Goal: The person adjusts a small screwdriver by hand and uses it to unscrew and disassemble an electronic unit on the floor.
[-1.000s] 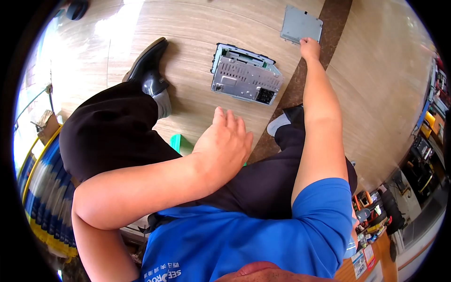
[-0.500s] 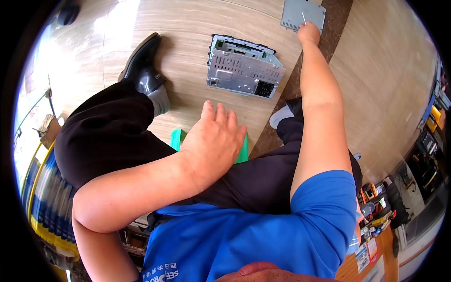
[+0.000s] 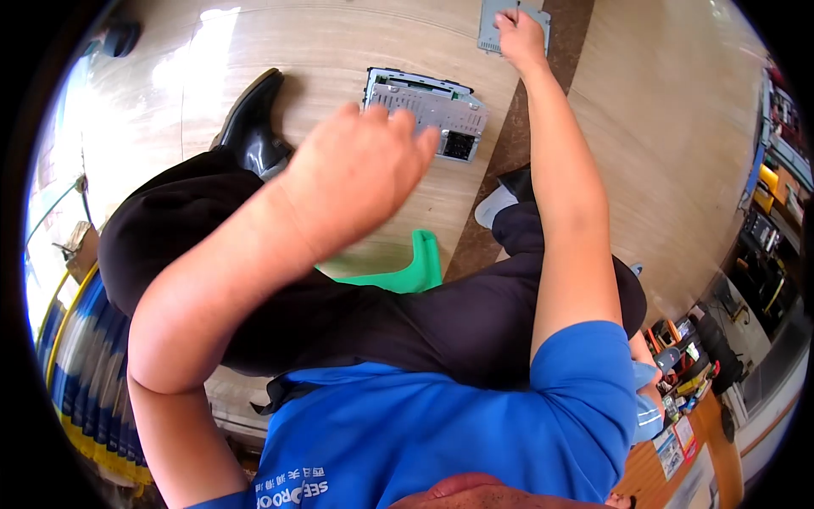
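Note:
My left hand [image 3: 360, 170] is raised, its back toward me. The fingers are bent and somewhat blurred, the thumb stands apart, and no object shows in it. Behind it on the floor lies a car stereo [image 3: 432, 119], a metal box with slotted vents, an open top edge and a black socket block; the hand covers its left corner. Far out at the top, my right hand [image 3: 521, 41] is pinched over a flat grey metal cover plate [image 3: 489, 34]. A thin dark tip shows at its fingers, too small to name.
A green plastic piece [image 3: 420, 263] is on the floor between my legs. My black boot [image 3: 254, 127] stands on the left. Blue and yellow packs [image 3: 93, 390] line the left edge. Tools and goods [image 3: 687, 356] crowd the right, with another person partly visible beside me.
My left hand has risen and its fingers have bent. My right hand remains at the plate. The view has shifted, showing more of the green piece.

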A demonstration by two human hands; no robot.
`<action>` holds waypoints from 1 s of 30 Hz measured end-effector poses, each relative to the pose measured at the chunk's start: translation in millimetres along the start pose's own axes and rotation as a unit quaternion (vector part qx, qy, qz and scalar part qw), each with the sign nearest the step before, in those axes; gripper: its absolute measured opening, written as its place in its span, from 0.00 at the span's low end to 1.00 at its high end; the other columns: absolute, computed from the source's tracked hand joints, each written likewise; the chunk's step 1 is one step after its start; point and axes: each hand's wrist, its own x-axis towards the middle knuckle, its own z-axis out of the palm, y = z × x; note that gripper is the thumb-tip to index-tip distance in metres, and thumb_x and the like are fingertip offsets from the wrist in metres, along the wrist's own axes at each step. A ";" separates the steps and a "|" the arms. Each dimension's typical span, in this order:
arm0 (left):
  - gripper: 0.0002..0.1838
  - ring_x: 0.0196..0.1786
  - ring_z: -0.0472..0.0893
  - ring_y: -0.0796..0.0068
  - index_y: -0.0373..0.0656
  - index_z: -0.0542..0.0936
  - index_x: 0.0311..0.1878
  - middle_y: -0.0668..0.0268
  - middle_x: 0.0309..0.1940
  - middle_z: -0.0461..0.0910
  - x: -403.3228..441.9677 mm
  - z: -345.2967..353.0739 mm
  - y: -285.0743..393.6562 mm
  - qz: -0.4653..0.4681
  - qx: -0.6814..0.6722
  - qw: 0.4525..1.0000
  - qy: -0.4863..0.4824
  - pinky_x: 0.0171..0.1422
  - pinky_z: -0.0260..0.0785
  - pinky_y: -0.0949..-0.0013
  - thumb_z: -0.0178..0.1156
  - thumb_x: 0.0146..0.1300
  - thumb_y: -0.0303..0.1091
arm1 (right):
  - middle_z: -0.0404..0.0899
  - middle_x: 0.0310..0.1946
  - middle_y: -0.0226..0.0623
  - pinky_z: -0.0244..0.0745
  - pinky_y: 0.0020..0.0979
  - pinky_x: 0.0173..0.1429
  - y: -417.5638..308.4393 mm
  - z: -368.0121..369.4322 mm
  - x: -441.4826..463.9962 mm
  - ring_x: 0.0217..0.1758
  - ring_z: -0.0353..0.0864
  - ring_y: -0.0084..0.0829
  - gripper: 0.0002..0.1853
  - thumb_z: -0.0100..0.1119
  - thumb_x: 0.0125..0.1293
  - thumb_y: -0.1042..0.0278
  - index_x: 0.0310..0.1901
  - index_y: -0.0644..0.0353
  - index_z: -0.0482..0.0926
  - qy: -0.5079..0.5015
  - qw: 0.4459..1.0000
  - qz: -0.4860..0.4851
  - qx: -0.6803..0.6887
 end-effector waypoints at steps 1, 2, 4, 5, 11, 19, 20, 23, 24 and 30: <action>0.20 0.52 0.83 0.55 0.40 0.79 0.59 0.55 0.52 0.82 -1.7 -6.5 -7.3 -0.011 -0.041 0.997 0.058 0.58 0.75 0.57 0.64 0.64 0.32 | 0.84 0.33 0.32 0.74 0.28 0.39 -36.1 -12.4 -8.6 0.33 0.79 0.22 0.11 0.61 0.72 0.64 0.45 0.65 0.82 -0.043 0.994 0.014 0.095; 0.22 0.51 0.83 0.52 0.39 0.78 0.60 0.53 0.51 0.82 -3.0 -13.1 -13.4 -0.021 -0.084 0.990 0.114 0.57 0.76 0.57 0.66 0.63 0.32 | 0.85 0.34 0.33 0.77 0.28 0.39 -79.3 -24.9 -22.6 0.33 0.81 0.22 0.11 0.61 0.71 0.66 0.47 0.66 0.83 -0.071 0.991 0.050 0.102; 0.20 0.50 0.85 0.52 0.39 0.78 0.62 0.52 0.48 0.85 -6.3 -21.9 -20.4 -0.043 -0.204 0.948 0.240 0.58 0.77 0.60 0.62 0.70 0.34 | 0.85 0.35 0.34 0.78 0.27 0.38 -156.5 -56.4 -62.2 0.33 0.81 0.21 0.12 0.61 0.70 0.68 0.49 0.66 0.83 -0.109 0.990 0.011 0.092; 0.19 0.49 0.85 0.59 0.38 0.79 0.62 0.55 0.47 0.85 -7.7 -27.9 -19.9 -0.076 -0.306 0.916 0.249 0.57 0.77 0.63 0.61 0.72 0.35 | 0.85 0.34 0.33 0.78 0.26 0.37 -182.2 -70.0 -84.3 0.32 0.80 0.20 0.12 0.61 0.71 0.69 0.50 0.65 0.84 -0.120 0.988 -0.061 0.075; 0.18 0.45 0.84 0.78 0.38 0.80 0.61 0.65 0.43 0.84 -24.7 -45.0 -12.7 -0.104 -0.657 0.731 0.152 0.52 0.77 0.73 0.55 0.78 0.41 | 0.86 0.35 0.40 0.78 0.33 0.47 -266.2 -126.0 -194.6 0.39 0.84 0.31 0.09 0.62 0.70 0.68 0.44 0.64 0.83 -0.177 0.973 -0.101 0.106; 0.12 0.38 0.82 0.80 0.37 0.79 0.48 0.67 0.36 0.82 -34.2 -39.2 12.7 -0.053 -0.629 0.770 0.093 0.47 0.77 0.73 0.57 0.77 0.38 | 0.84 0.37 0.44 0.79 0.37 0.46 -261.8 -121.9 -245.5 0.40 0.85 0.42 0.07 0.63 0.66 0.75 0.45 0.63 0.82 -0.084 0.968 -0.228 0.070; 0.12 0.38 0.82 0.79 0.37 0.78 0.45 0.67 0.36 0.82 -30.5 -34.4 12.9 -0.058 -0.636 0.762 0.110 0.46 0.77 0.72 0.56 0.77 0.37 | 0.83 0.36 0.43 0.79 0.39 0.44 -260.1 -119.4 -243.6 0.40 0.84 0.45 0.08 0.62 0.65 0.75 0.45 0.61 0.82 -0.078 0.962 -0.258 0.048; 0.10 0.36 0.82 0.79 0.38 0.78 0.43 0.66 0.34 0.82 -28.0 -39.8 11.7 -0.083 -0.660 0.740 0.097 0.43 0.76 0.73 0.56 0.76 0.36 | 0.80 0.35 0.43 0.78 0.40 0.42 -267.5 -123.9 -234.4 0.38 0.81 0.47 0.09 0.63 0.64 0.76 0.45 0.60 0.82 -0.033 0.943 -0.331 0.005; 0.10 0.35 0.81 0.78 0.38 0.78 0.43 0.66 0.33 0.82 -26.7 -39.8 9.2 -0.078 -0.658 0.743 0.095 0.42 0.76 0.73 0.55 0.76 0.36 | 0.79 0.34 0.42 0.77 0.39 0.41 -268.9 -127.5 -231.6 0.37 0.81 0.45 0.09 0.63 0.64 0.79 0.46 0.61 0.82 -0.031 0.935 -0.354 -0.002; 0.11 0.32 0.81 0.79 0.37 0.79 0.39 0.65 0.29 0.83 -9.2 -34.6 6.0 -0.070 -0.695 0.711 0.076 0.37 0.76 0.73 0.58 0.76 0.34 | 0.78 0.34 0.41 0.76 0.38 0.41 -258.0 -139.4 -221.2 0.38 0.80 0.44 0.06 0.65 0.63 0.77 0.41 0.61 0.80 -0.060 0.939 -0.338 0.021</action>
